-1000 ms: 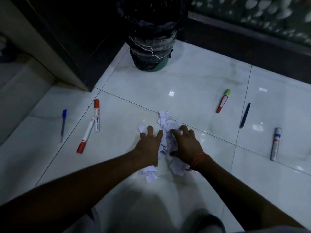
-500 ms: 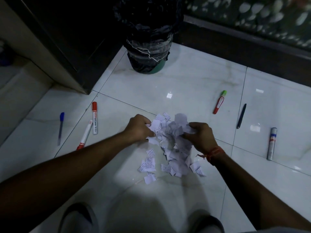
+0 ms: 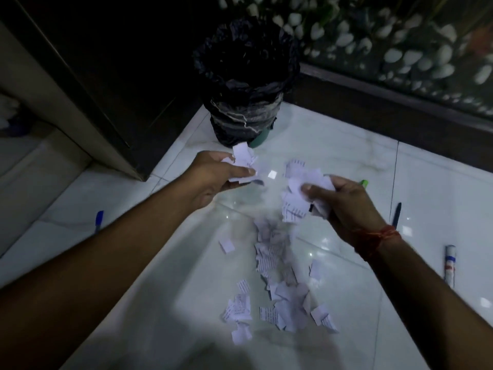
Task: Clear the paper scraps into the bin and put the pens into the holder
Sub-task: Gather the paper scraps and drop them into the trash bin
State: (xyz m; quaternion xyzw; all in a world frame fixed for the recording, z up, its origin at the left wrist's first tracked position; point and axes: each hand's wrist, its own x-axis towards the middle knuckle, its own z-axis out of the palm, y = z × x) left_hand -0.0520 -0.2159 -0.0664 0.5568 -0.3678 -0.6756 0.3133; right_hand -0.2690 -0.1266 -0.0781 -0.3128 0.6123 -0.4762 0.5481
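Note:
My left hand (image 3: 213,177) grips a small bunch of white paper scraps (image 3: 245,164) above the floor, just in front of the bin (image 3: 245,84), a round bin lined with a black bag. A larger bunch of scraps (image 3: 301,193) is clutched in my right hand (image 3: 344,204), with some pieces hanging or falling below it. More scraps (image 3: 277,297) lie scattered on the white floor tiles between my arms. A blue pen (image 3: 98,221) lies at the left, partly behind my left arm. No pen holder is in view.
A dark pen (image 3: 395,214) and a white marker (image 3: 449,263) lie on the tiles at the right. A green cap tip (image 3: 364,182) shows behind my right hand. A dark cabinet (image 3: 106,76) stands left of the bin; a pebble-patterned wall (image 3: 400,49) runs behind.
Both hands have lifted from the floor pile with bunches of scraps and moved up toward the bin. Loose pieces have dropped and spread on the tiles. The red markers are hidden now.

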